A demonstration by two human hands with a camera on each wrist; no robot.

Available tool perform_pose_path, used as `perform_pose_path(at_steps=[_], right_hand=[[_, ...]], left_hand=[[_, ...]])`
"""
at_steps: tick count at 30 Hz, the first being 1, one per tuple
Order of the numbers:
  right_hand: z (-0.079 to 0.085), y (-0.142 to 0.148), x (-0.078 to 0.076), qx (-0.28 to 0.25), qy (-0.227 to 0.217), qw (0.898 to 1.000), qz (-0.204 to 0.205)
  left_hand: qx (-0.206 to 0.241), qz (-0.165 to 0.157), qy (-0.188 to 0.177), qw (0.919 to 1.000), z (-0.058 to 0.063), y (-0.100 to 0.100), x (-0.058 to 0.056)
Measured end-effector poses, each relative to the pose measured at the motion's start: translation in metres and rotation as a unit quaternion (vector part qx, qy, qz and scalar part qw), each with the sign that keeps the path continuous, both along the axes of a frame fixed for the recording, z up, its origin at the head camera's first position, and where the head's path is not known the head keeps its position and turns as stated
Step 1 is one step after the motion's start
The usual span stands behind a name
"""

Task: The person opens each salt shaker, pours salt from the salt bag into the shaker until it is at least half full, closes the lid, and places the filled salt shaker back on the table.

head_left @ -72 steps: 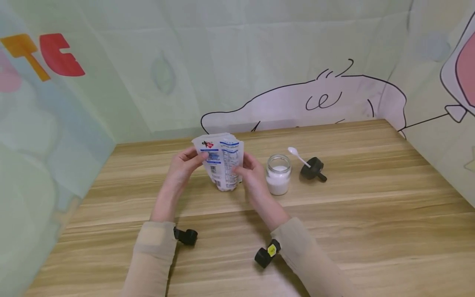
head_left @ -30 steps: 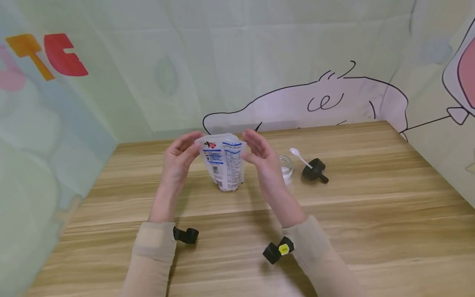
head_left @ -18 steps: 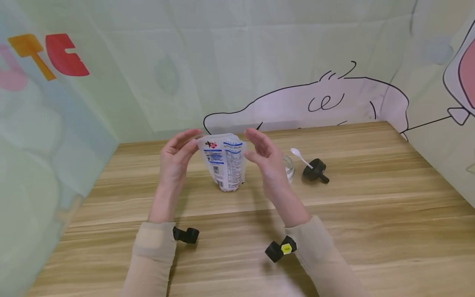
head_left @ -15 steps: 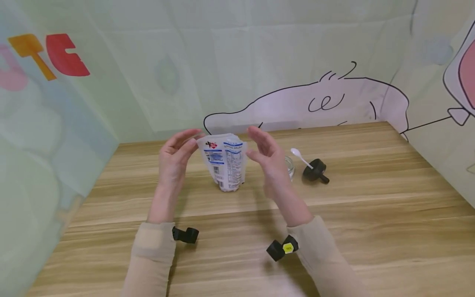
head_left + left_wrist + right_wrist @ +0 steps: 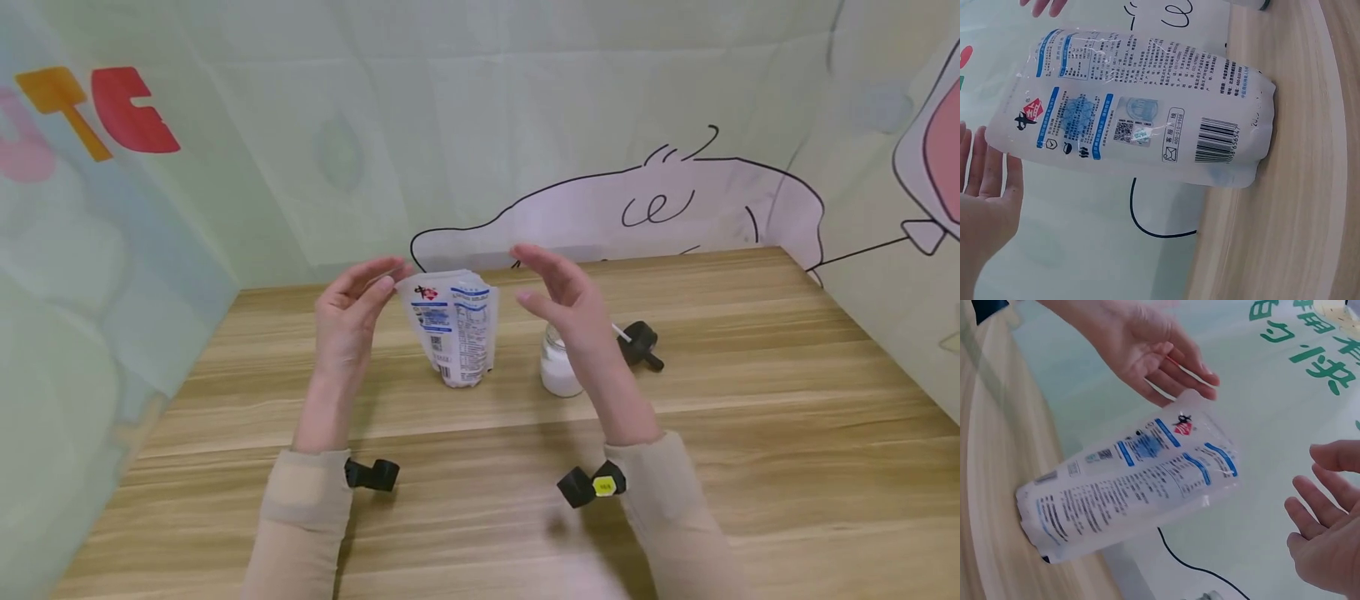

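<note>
A white salt bag (image 5: 459, 333) with blue and black print stands upright on the table, its back label facing me. My left hand (image 5: 347, 321) is at its upper left corner, fingers loosely bent; in the left wrist view its fingers (image 5: 991, 169) lie beside the bag's edge without gripping it. My right hand (image 5: 579, 321) hovers right of the bag, apart from it, with thumb and fingers spread and nothing between them, as the right wrist view also shows. Partly hidden behind that hand, a glass jar (image 5: 557, 373) holds white granules.
Right of the jar lies a black round piece with a short stem (image 5: 640, 343). A white spoon handle (image 5: 620, 332) leans on it; my right hand hides the spoon's bowl. A printed cloth backdrop (image 5: 420, 150) rises behind the wooden table (image 5: 450, 500).
Both hands have let go of the salt bag and drawn apart, the right one moving farther right across the jar and spoon. The bag stays standing in place.
</note>
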State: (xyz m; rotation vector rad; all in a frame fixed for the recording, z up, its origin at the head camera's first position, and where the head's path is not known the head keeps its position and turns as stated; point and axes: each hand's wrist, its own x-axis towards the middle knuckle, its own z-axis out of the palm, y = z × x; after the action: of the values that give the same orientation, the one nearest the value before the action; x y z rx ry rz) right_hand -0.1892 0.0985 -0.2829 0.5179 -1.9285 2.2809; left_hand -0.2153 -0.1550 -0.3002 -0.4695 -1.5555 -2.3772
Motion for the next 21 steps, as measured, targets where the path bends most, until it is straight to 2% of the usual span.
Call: perform_pose_path(at_steps=[6,13,21], right_hand=[[0.003,0.012,-0.001,0.045,0.024,0.999,0.006],[0.003,0.023,-0.005,0.040,0.016,0.999,-0.005],[0.003,0.040,-0.007,0.027,0.012,0.999,-0.023]], left_hand=[[-0.035,0.021,0.021,0.9989,0.003,0.003,0.001],[-0.084,0.043,0.036,0.9949,0.010,0.010,0.007],[-0.128,0.060,0.031,0.9894,0.014,0.014,0.013]])
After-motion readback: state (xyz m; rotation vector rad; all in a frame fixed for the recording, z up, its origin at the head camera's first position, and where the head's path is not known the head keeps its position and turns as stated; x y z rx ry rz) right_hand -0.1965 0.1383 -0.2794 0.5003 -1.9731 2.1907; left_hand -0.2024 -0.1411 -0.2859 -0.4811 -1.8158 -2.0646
